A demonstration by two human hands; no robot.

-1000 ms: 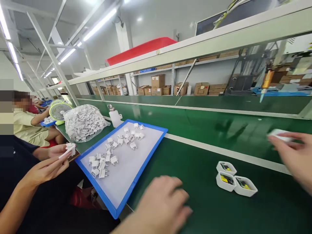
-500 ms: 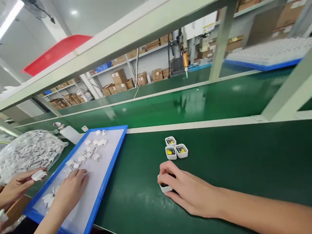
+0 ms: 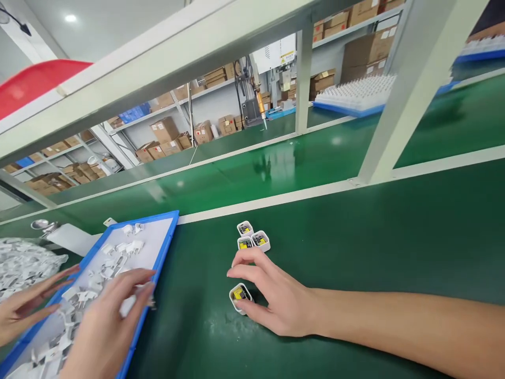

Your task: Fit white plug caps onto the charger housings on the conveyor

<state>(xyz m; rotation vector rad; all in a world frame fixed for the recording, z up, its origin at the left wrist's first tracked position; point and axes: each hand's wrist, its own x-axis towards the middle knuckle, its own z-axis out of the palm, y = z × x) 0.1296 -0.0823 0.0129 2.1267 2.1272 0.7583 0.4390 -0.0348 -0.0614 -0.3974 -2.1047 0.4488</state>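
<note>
White cases (image 3: pixel 267 246) sit on the green table (image 3: pixel 363 247), cartons (image 3: pixel 164 130) shelved beyond; right grip (image 3: pixel 282 302) spread, left grip (image 3: pixel 108 310) pinching a plug (image 3: pixel 128 306).

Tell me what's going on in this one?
A person's left hand holds a white plug piece, blurred, over the blue-rimmed tray of similar pieces. The right hand has its thumb at an open white housing on the green bench, fingers apart. Three similar housings sit grouped just beyond. Another person's hand is at the tray's left edge.
</note>
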